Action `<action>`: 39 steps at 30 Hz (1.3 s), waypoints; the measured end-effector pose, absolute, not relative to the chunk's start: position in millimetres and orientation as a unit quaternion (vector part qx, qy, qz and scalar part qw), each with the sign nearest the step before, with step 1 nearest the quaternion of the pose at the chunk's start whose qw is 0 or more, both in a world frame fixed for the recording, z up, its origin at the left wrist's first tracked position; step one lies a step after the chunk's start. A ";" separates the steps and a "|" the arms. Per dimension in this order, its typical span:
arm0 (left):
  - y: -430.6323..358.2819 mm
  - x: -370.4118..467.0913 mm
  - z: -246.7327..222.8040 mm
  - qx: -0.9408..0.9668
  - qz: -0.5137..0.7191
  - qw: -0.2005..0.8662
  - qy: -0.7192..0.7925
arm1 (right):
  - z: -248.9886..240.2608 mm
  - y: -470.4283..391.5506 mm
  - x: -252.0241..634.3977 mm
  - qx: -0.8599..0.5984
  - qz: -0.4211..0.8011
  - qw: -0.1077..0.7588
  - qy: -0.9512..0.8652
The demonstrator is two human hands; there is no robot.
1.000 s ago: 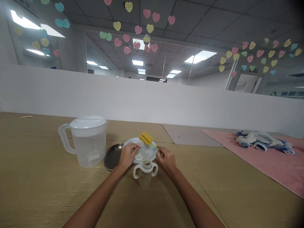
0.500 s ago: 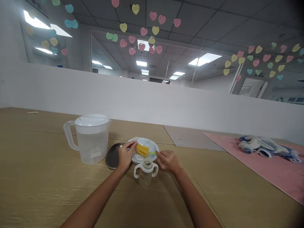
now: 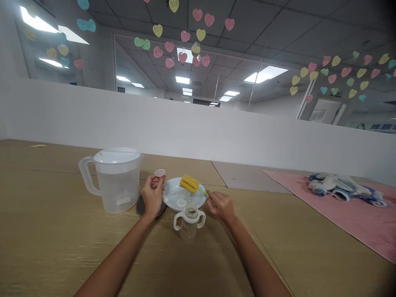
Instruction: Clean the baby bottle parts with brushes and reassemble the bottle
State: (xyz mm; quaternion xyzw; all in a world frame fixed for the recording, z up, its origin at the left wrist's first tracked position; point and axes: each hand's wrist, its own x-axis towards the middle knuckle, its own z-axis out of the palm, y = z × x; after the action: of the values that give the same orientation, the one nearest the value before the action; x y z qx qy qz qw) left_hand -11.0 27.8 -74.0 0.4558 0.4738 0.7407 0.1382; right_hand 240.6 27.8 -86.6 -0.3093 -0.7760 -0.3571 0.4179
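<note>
My left hand (image 3: 152,192) pinches a small pale round ring or disc (image 3: 160,173) and holds it up over the dark metal tray (image 3: 140,207). In my right hand (image 3: 221,204) is the thin green handle of a sponge bottle brush (image 3: 189,184). Its yellow sponge head is above the white plate (image 3: 168,194). On that plate lies a small clear part with a white ring (image 3: 181,202), perhaps a bottle teat. An uncapped baby bottle (image 3: 188,225) with two white handles stands upright in front of the plate, between my forearms.
A clear lidded pitcher (image 3: 119,181) with liquid stands left of the tray. On the right, a pink cloth (image 3: 334,218) bears a heap of white and blue items (image 3: 346,189). Behind the table runs a white wall (image 3: 185,132) with glass above it.
My left hand has moved left, away from the sponge head, and now lifts the pale ring. The brush head has risen slightly in my right hand. The bottle stays in place.
</note>
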 end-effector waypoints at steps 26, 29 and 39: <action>36.1 6.6 -52.0 0.772 0.219 -0.046 0.595 | -92.0 36.5 241.1 -0.425 -0.366 0.382 -0.735; 50.9 28.0 -53.2 0.787 0.179 -0.025 0.590 | -92.4 35.6 240.5 -0.423 -0.364 0.385 -0.735; 30.6 -1.4 -63.5 0.718 0.353 -0.035 0.598 | -88.8 31.9 237.7 -0.408 -0.369 0.425 -0.719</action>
State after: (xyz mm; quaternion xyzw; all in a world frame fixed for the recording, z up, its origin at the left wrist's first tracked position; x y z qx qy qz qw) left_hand -1.4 30.6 -63.5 0.7184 0.5982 0.3534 -0.0348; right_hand 237.7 31.9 -88.8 -0.4082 -0.7186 -0.3687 0.4255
